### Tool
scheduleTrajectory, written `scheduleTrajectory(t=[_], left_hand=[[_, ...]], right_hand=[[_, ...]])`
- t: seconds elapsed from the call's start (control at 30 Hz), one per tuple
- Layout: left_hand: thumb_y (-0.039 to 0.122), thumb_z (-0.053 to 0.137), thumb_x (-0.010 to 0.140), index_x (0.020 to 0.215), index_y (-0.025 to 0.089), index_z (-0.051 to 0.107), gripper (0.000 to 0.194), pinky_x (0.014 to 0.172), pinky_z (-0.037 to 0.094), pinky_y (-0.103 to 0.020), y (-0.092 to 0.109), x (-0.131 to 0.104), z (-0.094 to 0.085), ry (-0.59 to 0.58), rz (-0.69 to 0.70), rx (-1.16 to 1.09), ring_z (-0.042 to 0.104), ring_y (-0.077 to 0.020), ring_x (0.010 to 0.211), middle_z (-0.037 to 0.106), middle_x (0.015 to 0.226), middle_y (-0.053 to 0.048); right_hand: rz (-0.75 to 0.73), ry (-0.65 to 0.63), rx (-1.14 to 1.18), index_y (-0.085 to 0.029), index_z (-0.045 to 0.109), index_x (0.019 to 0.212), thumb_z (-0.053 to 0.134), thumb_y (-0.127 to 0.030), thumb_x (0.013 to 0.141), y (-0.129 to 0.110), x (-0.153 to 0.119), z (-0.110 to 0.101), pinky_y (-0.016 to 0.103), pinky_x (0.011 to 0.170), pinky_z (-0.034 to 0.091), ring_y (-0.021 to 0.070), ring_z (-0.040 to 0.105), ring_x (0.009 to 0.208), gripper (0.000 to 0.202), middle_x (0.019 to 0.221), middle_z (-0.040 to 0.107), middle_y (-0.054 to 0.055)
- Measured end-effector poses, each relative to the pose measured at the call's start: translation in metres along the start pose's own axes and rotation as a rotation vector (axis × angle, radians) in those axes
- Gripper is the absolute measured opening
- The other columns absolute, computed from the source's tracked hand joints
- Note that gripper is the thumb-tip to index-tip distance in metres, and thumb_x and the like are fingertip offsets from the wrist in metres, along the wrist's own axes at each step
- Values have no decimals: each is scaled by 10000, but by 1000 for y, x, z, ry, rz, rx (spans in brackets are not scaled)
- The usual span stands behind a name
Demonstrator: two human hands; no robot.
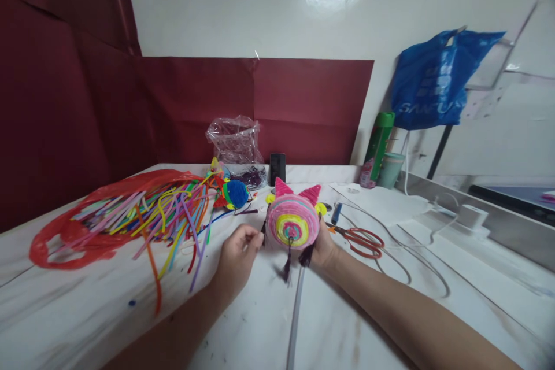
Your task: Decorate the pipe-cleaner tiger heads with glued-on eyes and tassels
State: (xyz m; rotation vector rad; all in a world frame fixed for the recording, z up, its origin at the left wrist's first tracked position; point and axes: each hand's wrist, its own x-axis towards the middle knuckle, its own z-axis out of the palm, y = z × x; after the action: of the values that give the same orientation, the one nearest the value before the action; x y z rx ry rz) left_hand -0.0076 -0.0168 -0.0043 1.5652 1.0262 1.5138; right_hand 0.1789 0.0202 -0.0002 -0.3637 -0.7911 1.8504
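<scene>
A round pink craft (281, 214), wound from pipe cleaners, is held up over the table. It has two pink pointed ears, yellow bits at the sides, and rings of pink, yellow and teal around its middle. Dark tassels (287, 269) hang from it. My right hand (325, 247) grips the craft's right edge, fingers partly hidden behind it. Thumb and fingers of my left hand (239, 255) are pinched together at the left edge, on a thin dark tassel (264, 230) there. A blue and green pipe-cleaner figure (235, 194) lies farther back.
Loose pipe cleaners (147, 214) spill from a red plastic bag (47, 248) at left. Red-handled scissors (364, 241) and cables (401, 266) lie at right. Behind stand a clear plastic bag (236, 141), a black phone-like object (277, 167), a green can (378, 147) and a cup (391, 170).
</scene>
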Motion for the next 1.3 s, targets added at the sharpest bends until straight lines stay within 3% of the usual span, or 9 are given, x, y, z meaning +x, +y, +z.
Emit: scheduleTrajectory(t=[0.1,0.2,0.3,0.53,0.73,0.97,1.1,1.3], left_hand=[[345,680,694,862,181,614,244,707,442,-258,2,6,-4,68,-6,-66,570,-164,783,630,837,-32],[324,699,669,980,174,623,354,807,445,-285,8,7,-4,-36,-67,-166,588,-194,914,650,993,-76],[309,694,658,927,173,618,311,760,449,-275,12,5,0,-114,-113,-221,592,-169,808,651,847,-42],[323,655,632,712,179,588,179,534,357,-228,13,5,-3,-54,-147,-108,453,-109,549,526,594,34],[359,632,674,762,179,585,205,683,413,-258,13,5,-4,-52,-64,-142,531,-153,720,593,730,-1],[350,660,650,693,174,553,210,623,394,-238,11,8,-2,-15,-133,-195,487,-125,640,548,647,23],[335,669,645,671,170,563,198,590,377,-229,8,9,-3,-2,-113,-170,467,-114,608,535,617,31],[309,652,662,658,167,543,179,549,350,-214,2,9,-4,39,-147,-163,440,-96,570,511,593,47]], right_hand=[[66,-91,-51,-160,699,928,439,-635,827,0,-3,-2,428,900,489,250,647,983,551,956,737,98],[81,-87,-87,-151,701,933,494,-592,815,4,-3,-7,422,917,473,245,653,970,502,961,738,99],[83,-62,-97,-132,702,941,545,-598,774,8,-1,-13,406,906,477,241,666,933,519,953,741,104],[80,-121,-110,-131,692,982,561,-561,771,8,1,-18,409,902,484,239,673,935,497,980,741,102],[147,-239,-147,-130,682,1015,607,-585,718,3,-6,-2,450,959,444,274,644,1025,549,1067,713,136],[154,-247,-156,-137,697,983,644,-566,704,6,-9,0,427,995,421,258,636,1046,515,1055,718,121],[159,-205,-172,-121,685,1016,658,-589,683,9,-5,-6,422,1005,414,260,644,1032,575,1019,730,121],[183,-109,-177,-120,687,996,645,-536,706,15,0,-17,402,941,465,248,672,976,510,1015,735,121]])
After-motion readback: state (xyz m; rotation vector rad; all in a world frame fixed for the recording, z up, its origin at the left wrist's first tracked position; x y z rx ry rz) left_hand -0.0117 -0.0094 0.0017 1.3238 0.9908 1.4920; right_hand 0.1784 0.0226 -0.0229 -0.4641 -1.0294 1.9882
